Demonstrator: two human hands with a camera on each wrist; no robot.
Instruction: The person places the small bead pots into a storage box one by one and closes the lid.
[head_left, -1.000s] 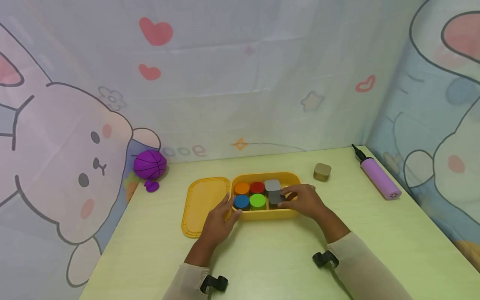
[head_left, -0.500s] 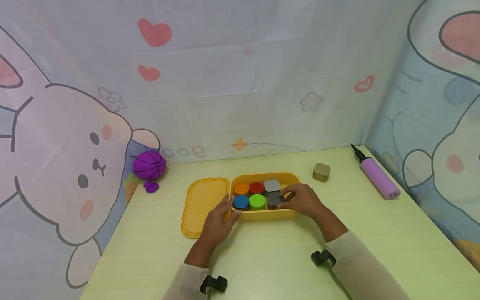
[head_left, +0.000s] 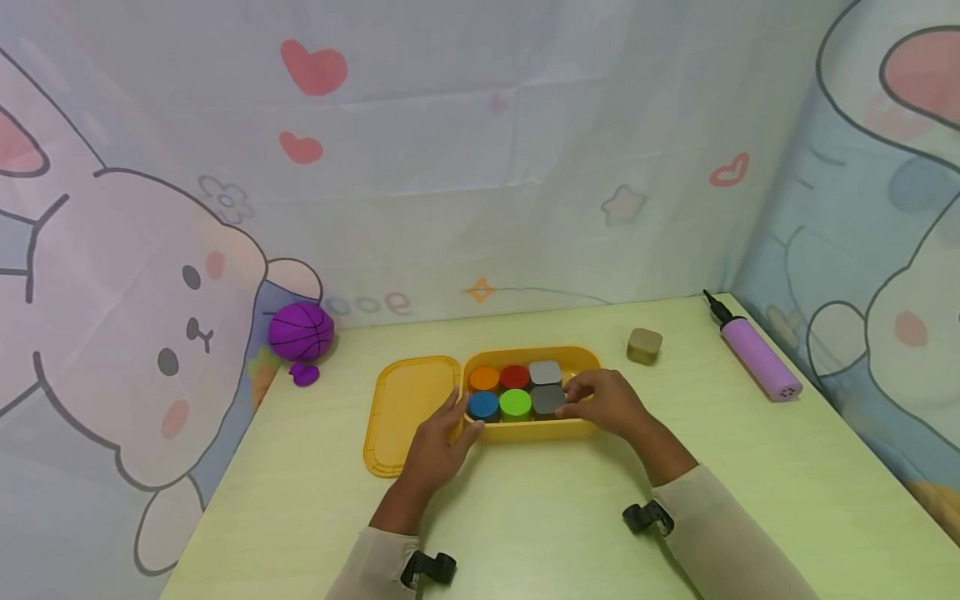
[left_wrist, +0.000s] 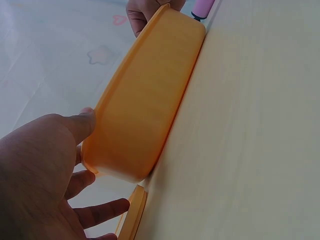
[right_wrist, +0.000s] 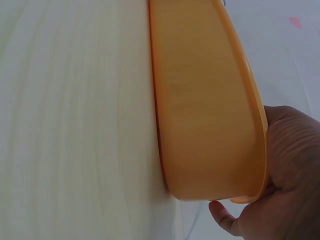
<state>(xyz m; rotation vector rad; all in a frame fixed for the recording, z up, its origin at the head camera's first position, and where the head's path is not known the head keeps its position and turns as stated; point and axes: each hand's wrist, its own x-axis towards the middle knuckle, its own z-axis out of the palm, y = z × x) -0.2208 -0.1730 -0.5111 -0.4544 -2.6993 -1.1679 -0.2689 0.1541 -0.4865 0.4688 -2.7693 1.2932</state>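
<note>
A yellow plastic box [head_left: 536, 431] stands on the table in the head view. Inside it sit round pieces in orange [head_left: 483, 379], red [head_left: 514, 377], blue [head_left: 483, 407] and green [head_left: 515, 405], plus a light grey rounded-square block [head_left: 545, 372]. My right hand [head_left: 611, 406] pinches a dark grey rounded-square block [head_left: 548, 401] beside the green piece, low in the box. At the box's left end my left hand [head_left: 437, 446] holds the corner, thumb on the front rim. The left wrist view shows its other fingers [left_wrist: 102, 212] spread past the box's end, near the lid. Box walls hide the pieces in both wrist views.
A flat yellow lid [head_left: 408, 412] lies left of the box. Behind and to the right sits a tan rounded-square block [head_left: 644, 346]. Farther right lies a pink hand pump [head_left: 759, 358]. A purple ball [head_left: 301, 332] and small purple piece [head_left: 303, 373] are at back left, near the printed cloth.
The dark grey block has settled a little lower and left in the box, level beside the green piece. My right hand stays on it, and the left hand holds its place.
</note>
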